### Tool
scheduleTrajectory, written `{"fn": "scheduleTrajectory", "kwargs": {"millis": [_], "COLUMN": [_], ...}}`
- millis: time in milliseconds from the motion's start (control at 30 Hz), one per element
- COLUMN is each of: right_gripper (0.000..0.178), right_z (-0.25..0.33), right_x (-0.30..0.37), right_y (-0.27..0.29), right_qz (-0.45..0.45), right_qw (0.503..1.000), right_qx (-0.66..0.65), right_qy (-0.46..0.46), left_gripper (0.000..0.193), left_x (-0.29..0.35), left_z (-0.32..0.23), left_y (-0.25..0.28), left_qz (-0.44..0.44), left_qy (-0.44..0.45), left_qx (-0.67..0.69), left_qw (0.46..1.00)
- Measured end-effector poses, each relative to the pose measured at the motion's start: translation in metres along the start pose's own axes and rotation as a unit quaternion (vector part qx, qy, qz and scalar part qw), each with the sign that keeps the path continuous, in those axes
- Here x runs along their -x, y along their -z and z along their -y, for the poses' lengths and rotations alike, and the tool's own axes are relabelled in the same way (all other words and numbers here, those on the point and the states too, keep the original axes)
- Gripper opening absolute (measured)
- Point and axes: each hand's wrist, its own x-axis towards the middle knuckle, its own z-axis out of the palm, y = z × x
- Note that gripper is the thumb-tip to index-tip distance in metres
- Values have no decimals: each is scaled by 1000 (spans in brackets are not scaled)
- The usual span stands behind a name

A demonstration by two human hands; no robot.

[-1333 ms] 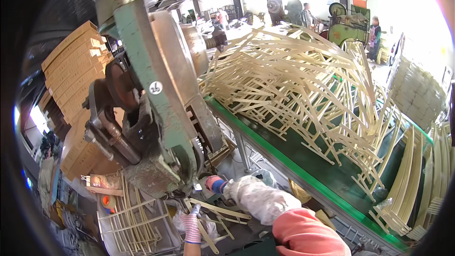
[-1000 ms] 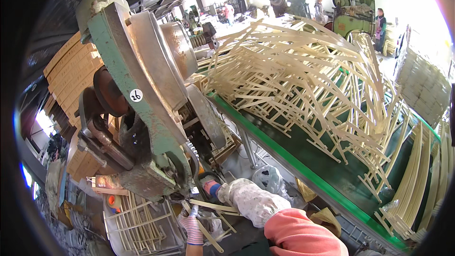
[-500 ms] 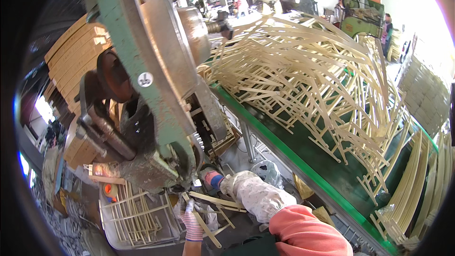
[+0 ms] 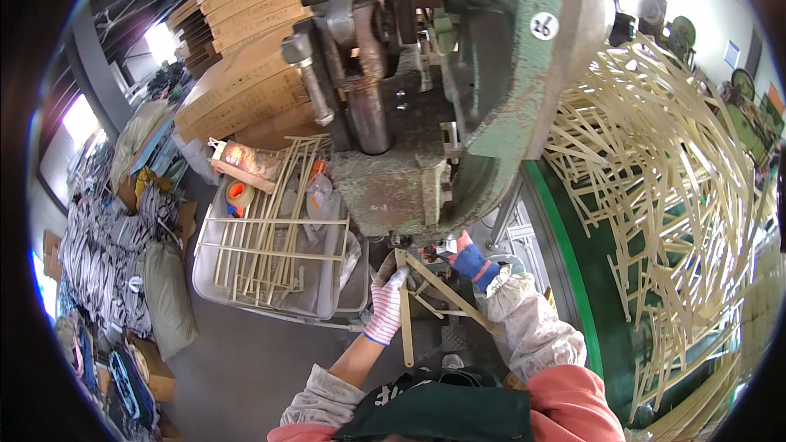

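Note:
A worn green press (image 4: pixel 508 139) stands in front of me, its lower end just above my hands. My left hand (image 4: pixel 386 299), in a pink-and-white striped glove, is closed on a pale flat slat (image 4: pixel 406 323) at its upper end, under the press. Another slat (image 4: pixel 450 293) slants from there toward my right sleeve, and the two form a V with thinner pale strips beside them. My right hand (image 4: pixel 472 263), in a blue and orange-red glove, is beside the press's lower end. Its fingertips are partly hidden, so I cannot tell whether they hold anything.
To the left, a grey-white bin (image 4: pixel 327 295) holds pale slat frames (image 4: pixel 270 250) and a tape roll (image 4: pixel 239 194). Cardboard boxes (image 4: pixel 246 90) are stacked behind. On the right, a green-edged table (image 4: pixel 565 254) bears a heap of pale slats (image 4: pixel 655 155). Bundled grey material (image 4: pixel 115 237) lies far left.
My view has swung left, so the press and table appear farther right and the bin shows more fully. My left hand still holds the slat under the press; my right hand stays beside the press.

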Motion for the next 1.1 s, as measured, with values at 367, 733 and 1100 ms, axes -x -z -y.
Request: {"fn": "scheduleTrajectory", "kwargs": {"millis": [367,733,1100], "right_gripper": [25,18,31], "right_z": [-19,-88,-82], "right_x": [-15,1,-2], "right_y": [-17,20,38], "right_qz": [58,-104,-129], "right_qw": [879,811,879], "right_qx": [470,573,457], "right_qy": [45,54,-47], "left_gripper": [37,42,40], "left_x": [1,3,-3], "left_z": [-2,-9,-11], "left_y": [10,7,22], "left_qz": [-19,-2,67], "left_qy": [-6,21,62], "left_qx": [45,72,93], "left_qw": [999,997,991]}}
